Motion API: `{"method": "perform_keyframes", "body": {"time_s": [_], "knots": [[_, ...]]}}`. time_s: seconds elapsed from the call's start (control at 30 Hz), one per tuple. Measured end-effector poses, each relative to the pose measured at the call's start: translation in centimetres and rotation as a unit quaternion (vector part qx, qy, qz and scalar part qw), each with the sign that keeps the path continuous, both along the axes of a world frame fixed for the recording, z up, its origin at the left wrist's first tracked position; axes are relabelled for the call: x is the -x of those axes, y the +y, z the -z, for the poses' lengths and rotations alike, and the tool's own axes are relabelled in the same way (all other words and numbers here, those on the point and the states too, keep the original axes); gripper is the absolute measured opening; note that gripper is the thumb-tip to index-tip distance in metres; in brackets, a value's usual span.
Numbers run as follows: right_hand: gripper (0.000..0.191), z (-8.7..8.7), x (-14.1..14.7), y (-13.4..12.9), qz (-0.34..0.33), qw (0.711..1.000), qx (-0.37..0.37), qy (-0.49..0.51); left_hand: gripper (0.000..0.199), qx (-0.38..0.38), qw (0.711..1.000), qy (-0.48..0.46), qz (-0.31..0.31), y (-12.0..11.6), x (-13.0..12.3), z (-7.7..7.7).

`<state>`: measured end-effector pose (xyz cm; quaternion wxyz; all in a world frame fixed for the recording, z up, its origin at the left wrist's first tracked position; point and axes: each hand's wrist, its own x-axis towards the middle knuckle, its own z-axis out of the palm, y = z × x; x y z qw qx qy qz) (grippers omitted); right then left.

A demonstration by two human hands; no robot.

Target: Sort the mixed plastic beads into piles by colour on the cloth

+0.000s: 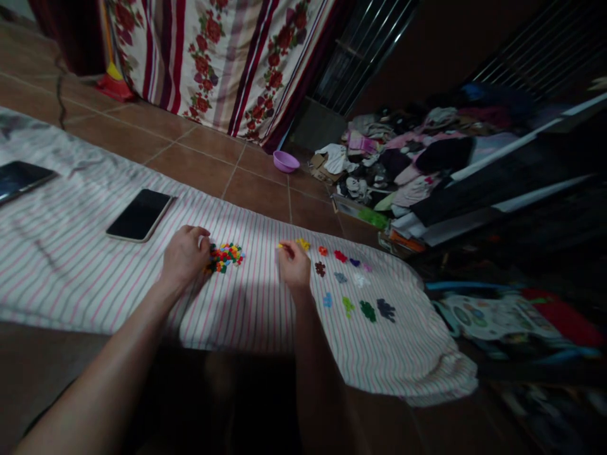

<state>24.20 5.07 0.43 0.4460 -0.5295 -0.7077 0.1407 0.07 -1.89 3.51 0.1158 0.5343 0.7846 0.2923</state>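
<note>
Mixed coloured pieces (230, 254): left grip (187, 253) curled there, hold unclear; right grip (294, 264) pinches yellow piece (280, 246) near striped cloth's (389, 354) far edge. Seemingly colour-sorting; next likely calls for release at yellow cluster (303, 243).

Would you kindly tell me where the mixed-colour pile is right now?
In the head view, the mixed-colour pile lies left of centre on the striped cloth, immediately right of the left hand.

Striped cloth (260, 278): palely lit, shadow pooling along its near side
Coloured pieces (228, 255): soft-edged, vivid
Window bars (399, 34): thin cold glints
Clothes heap (396, 158): gloomy over there, smeared
</note>
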Motion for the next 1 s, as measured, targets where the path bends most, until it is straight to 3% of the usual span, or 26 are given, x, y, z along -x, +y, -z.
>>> {"method": "perform_keyframes", "body": {"time_s": [0.13,0.43,0.73,1.0], "knots": [[0.023,0.0,-4.2,2.0,0.067,0.998,-0.016,-0.007,0.034,0.048,0.996,-0.066,0.016,0.9,-0.1,-0.2],[0.021,-0.1,-10.1,9.1,0.122,0.978,0.029,-0.165,0.034,0.066,0.997,-0.04,0.001,1.0,0.3,-0.1],[0.024,0.6,-10.5,11.4,0.131,0.966,0.114,-0.194,0.034,0.061,0.994,-0.093,-0.012,1.7,-1.1,-0.5],[0.032,0.5,-10.2,11.5,0.126,0.959,0.182,-0.179,0.036,0.063,0.994,-0.094,-0.002,1.6,-0.9,-0.3]]}}
